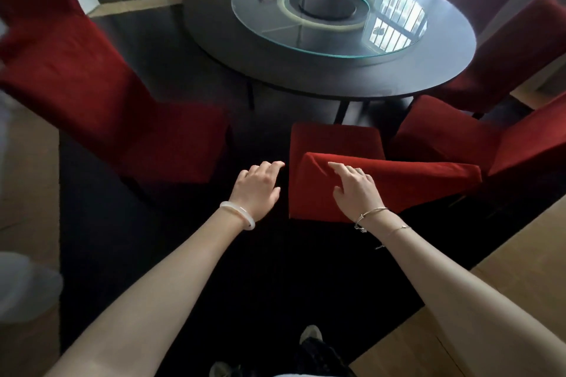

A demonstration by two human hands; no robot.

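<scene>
While both arms reach forward, the left grip [257, 187] hovers released, fingers loosely bent, just beside the left edge of the red-covered chair [337, 138]. The right grip [356, 190], also released, rests straight fingers on top of the chair's back. The chair stands on dark carpet [137, 239], its seat toward the round worktop [211, 27] bearing a glass turntable [337, 40].

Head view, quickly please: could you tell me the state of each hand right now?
Left hand: open, holding nothing, beside the red chair back.
Right hand: open, touching it.
</scene>
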